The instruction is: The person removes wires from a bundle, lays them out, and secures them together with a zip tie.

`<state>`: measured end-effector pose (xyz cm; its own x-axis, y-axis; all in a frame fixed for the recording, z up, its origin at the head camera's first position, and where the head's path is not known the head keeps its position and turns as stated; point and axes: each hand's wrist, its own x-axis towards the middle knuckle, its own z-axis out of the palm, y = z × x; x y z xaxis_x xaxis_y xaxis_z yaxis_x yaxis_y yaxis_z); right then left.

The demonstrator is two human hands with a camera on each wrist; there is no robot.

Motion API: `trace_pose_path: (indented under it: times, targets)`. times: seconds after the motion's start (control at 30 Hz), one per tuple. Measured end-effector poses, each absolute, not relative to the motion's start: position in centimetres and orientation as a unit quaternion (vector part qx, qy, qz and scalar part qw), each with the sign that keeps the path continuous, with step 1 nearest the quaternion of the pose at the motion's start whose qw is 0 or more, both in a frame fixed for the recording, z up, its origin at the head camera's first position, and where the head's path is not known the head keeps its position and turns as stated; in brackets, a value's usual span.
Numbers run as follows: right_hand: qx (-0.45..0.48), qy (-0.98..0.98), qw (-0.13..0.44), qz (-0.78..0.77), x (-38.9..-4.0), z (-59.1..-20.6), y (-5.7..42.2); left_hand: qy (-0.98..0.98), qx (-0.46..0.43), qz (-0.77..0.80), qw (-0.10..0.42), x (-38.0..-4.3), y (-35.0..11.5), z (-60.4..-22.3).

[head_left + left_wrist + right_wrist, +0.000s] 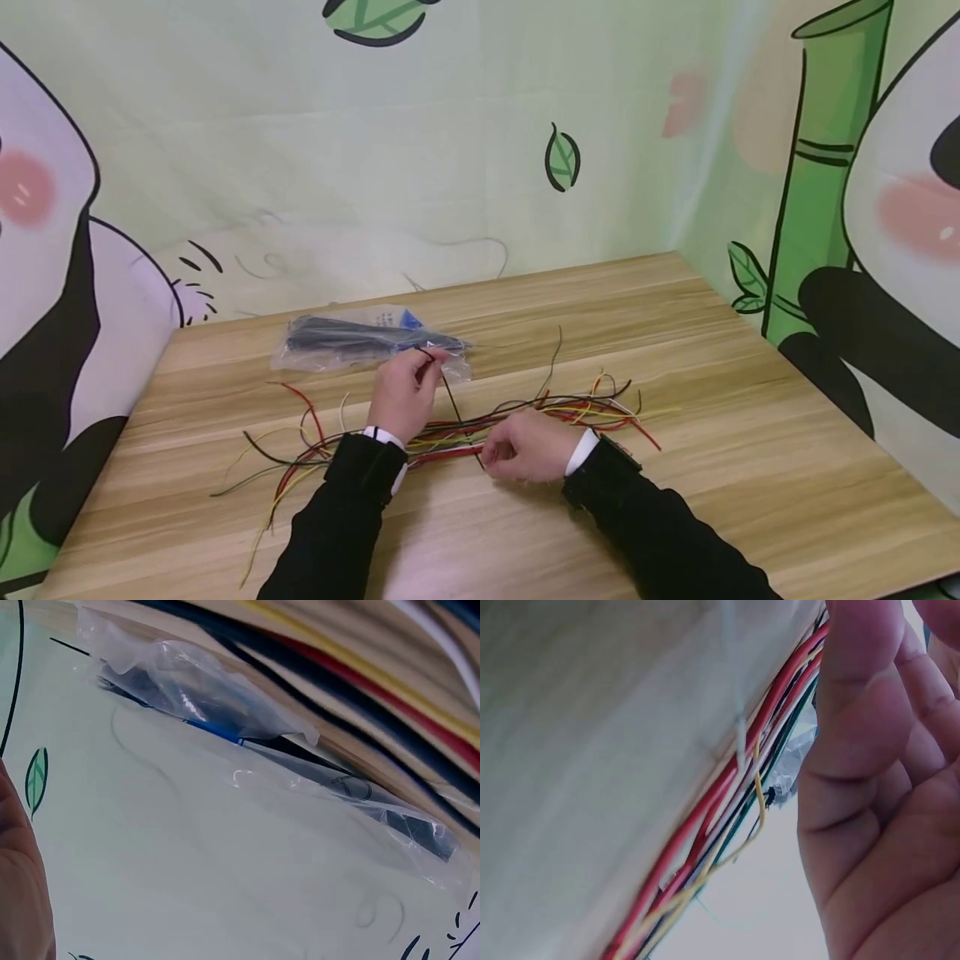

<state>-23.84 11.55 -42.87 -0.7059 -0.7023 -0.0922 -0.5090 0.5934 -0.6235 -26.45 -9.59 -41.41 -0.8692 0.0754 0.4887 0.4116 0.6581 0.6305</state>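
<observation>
A loose bundle of thin wires (444, 435) in red, black, yellow, green and white lies lengthwise across the table, its ends fanning out at both sides. Over the far side of the bundle, my left hand (405, 396) pinches a thin black cable tie (452, 400). The tie slants across the wires toward me. Its near end meets the fingertips of my right hand (532, 446), which pinch there at the bundle's near edge. In the right wrist view the wires (731, 787) run beside the curled fingers; the tie is hidden there.
Behind the bundle, a clear plastic bag (345, 335) of black cable ties lies on the wooden table (600, 308). A printed cloth backdrop (487, 167) with pandas and bamboo stands along the table's back and sides.
</observation>
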Motion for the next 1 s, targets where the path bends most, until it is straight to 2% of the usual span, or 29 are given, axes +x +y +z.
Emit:
trace_pose_path:
  times: [0.2,0.47,0.7,1.0]
  targets:
    - [-0.334,0.897,0.139,-0.255,-23.1,-42.5,11.3,-0.899,-0.158,-0.348,0.213,-27.0,-9.4,-42.0]
    - [-0.347,0.899,0.124,-0.237,-22.7,-42.7,10.9,-0.911,-0.185,-0.330,0.166,-26.8,-8.6,-42.1]
    - [-0.395,0.879,0.128,-0.233,-22.7,-42.9,10.6,-0.912,-0.223,-0.298,0.175,-26.6,-8.6,-42.6]
    - [-0.457,0.858,0.125,-0.198,-22.7,-42.9,10.0,-0.926,-0.218,-0.278,0.135,-26.4,-8.7,-43.3]
